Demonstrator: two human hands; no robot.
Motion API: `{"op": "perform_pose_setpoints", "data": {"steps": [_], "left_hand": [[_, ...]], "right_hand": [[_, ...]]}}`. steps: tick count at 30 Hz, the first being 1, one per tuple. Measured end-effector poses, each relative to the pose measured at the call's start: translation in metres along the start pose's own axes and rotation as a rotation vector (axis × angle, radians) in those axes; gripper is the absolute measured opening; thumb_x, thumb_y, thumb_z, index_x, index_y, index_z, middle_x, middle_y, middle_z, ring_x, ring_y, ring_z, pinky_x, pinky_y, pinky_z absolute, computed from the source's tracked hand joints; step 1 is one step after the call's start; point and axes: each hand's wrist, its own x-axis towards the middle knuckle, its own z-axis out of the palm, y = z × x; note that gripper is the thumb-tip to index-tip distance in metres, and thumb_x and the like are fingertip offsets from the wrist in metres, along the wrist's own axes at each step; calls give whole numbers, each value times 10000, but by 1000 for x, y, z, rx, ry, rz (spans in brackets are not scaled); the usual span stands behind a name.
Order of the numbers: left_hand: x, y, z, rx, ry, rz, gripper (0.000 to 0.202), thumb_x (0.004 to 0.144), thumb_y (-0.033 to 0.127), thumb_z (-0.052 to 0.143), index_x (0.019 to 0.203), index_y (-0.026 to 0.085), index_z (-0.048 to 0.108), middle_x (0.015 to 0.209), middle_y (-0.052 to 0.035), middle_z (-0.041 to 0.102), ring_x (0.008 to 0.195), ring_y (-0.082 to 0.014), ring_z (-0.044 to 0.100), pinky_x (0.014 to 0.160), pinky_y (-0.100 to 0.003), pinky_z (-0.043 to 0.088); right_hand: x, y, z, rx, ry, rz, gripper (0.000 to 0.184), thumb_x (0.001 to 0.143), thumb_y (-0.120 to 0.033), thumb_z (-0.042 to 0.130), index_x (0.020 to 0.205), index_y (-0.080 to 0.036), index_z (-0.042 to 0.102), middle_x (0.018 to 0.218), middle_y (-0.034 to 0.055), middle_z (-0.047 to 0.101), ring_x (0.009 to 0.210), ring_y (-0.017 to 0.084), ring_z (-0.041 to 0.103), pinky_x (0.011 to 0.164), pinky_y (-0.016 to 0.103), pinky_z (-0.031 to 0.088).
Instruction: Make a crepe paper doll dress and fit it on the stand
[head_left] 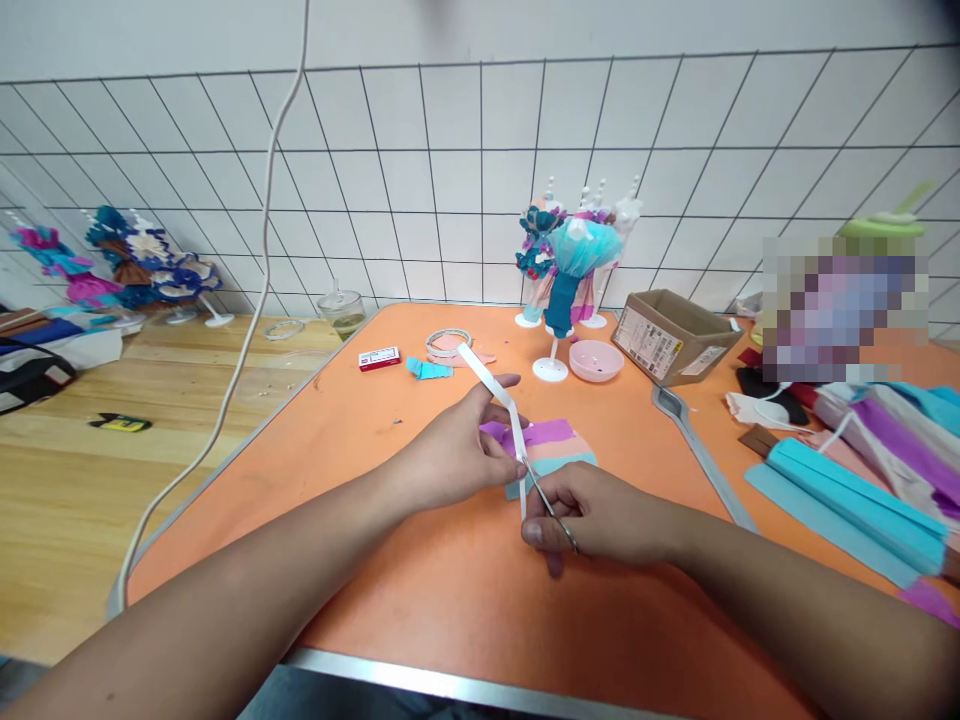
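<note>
The work appears to be in the middle of a cut. A white strip (pixel 490 376) is held above the middle of the orange table (pixel 420 590), bent near the fingers, and it runs past the blades of the scissors (pixel 551 508) toward the near side. I judge that the cut is not finished, because no separate white piece is seen there. The left hand (pixel 461 445) pinches the strip between thumb and finger; the right hand (pixel 600 510) is closed around the scissors.

Directly below and beyond the hands lies coloured paper (pixel 559 432) — this is the closest thing to the blades. Farther away stand a roll of tape (pixel 448 338), a small red-and-white box (pixel 379 358), a dressed figure on a stand (pixel 581 250), a pink bowl (pixel 596 361) and a cardboard box (pixel 675 340). At right are folded fabrics (pixel 847 505); at left hangs a cable (pixel 268 200) — neither seems to obstruct the hands.
</note>
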Motion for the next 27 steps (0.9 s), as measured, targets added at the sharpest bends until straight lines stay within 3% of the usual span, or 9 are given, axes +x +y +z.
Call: {"op": "perform_pose_setpoints", "data": {"steps": [4, 10, 15, 20, 27], "left_hand": [[-1, 0, 0, -32, -31, 13, 847, 672, 119, 701, 1393, 272, 283, 1235, -129, 557, 626, -95, 627, 634, -296, 515], [0, 1, -1, -24, -25, 8, 865, 687, 121, 697, 1410, 274, 248, 1239, -128, 551, 627, -95, 636, 643, -299, 516], [-1, -1, -1, -24, -53, 42, 887, 690, 124, 703, 1415, 315, 229, 1284, -128, 519, 645, -101, 654, 647, -303, 530], [-1, -2, -1, -46, -57, 58, 894, 696, 130, 705, 1418, 328, 218, 1293, -131, 513, 645, -88, 648, 646, -286, 534], [-2, 1, -4, -61, -77, 48, 927, 718, 136, 696, 1436, 369, 159, 1314, -126, 489, 648, -98, 658, 664, -304, 536]], "right_hand": [[-1, 1, -1, 26, -43, -5, 286, 804, -428, 587, 693, -165, 587, 618, 2, 656, 493, 82, 417, 470, 195, 305], [4, 5, 6, -25, 104, -63, 181, 811, -359, 555, 743, -191, 557, 652, -12, 621, 590, 117, 527, 534, 209, 371], [8, 9, 8, -187, 203, -116, 188, 778, -348, 568, 683, -197, 508, 608, -41, 489, 548, 97, 411, 499, 210, 313], [9, 6, 10, -245, 264, -111, 184, 781, -363, 561, 719, -192, 537, 586, -41, 463, 520, 94, 381, 483, 215, 281], [10, 11, 12, -154, 249, -140, 197, 783, -354, 573, 698, -188, 509, 571, -43, 467, 513, 89, 397, 472, 207, 279]]}}
